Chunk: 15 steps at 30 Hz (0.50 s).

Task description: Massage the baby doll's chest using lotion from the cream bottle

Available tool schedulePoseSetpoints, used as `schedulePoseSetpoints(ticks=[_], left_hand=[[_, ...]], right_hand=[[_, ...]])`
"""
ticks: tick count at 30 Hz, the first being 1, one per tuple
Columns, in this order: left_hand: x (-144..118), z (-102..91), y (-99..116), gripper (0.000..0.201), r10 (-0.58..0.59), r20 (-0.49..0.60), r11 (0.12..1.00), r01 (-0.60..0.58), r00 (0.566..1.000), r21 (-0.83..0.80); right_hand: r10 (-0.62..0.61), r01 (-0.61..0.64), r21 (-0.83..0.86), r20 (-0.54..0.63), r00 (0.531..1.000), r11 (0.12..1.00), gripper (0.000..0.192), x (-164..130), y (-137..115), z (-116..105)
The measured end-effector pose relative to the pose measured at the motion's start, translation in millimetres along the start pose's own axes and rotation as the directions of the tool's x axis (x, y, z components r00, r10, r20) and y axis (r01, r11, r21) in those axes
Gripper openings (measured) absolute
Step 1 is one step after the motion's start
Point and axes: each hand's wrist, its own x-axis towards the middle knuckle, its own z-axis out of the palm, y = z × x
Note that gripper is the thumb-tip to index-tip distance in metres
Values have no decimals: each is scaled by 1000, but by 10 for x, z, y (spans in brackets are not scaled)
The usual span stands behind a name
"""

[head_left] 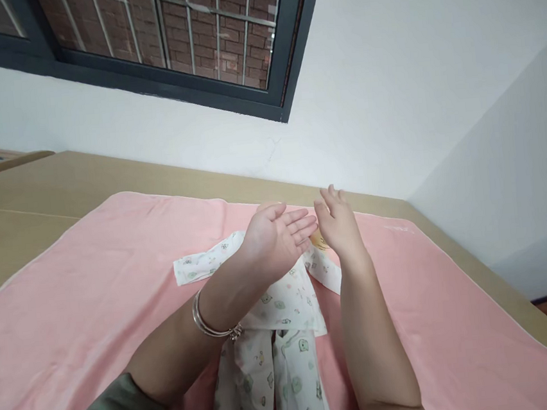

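My left hand (281,238) is held palm up with its fingers stretched out, above a small white printed top (287,297). Close to its fingertips, my right hand (340,224) is raised with its fingers apart. Neither hand holds anything. The top lies flat with its sleeves spread to both sides, and my hands and forearms cover much of its upper part. Below its hem lie matching printed trousers (297,373), which run out of view at the bottom. Part of a yellow patch with dark marks (322,240) shows between my hands.
A pink blanket (115,265) with a pale edge is spread under the clothes on a wooden surface (34,183). Behind it rises a white wall (364,93) with a dark-framed, barred window (169,79). A silver bracelet (202,318) sits on my left wrist.
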Motion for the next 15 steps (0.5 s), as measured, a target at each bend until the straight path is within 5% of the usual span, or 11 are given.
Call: schedulePoseSetpoints(ticks=[5,10,15], left_hand=[[-278,90,-21,55,102,131,993,-109,986,43],[-555,130,95,61,242,41,951,-245,969,190],[-592,118,-11,58,443,21,858,-431,896,279]], right_hand=[[-266,266,127,-16,964,956,60,-467,-555,-38],[-412,399,200,26,911,895,69,-940,-948,-60],[-561,507,351,68,825,787,73,-1225,-1044,-187]])
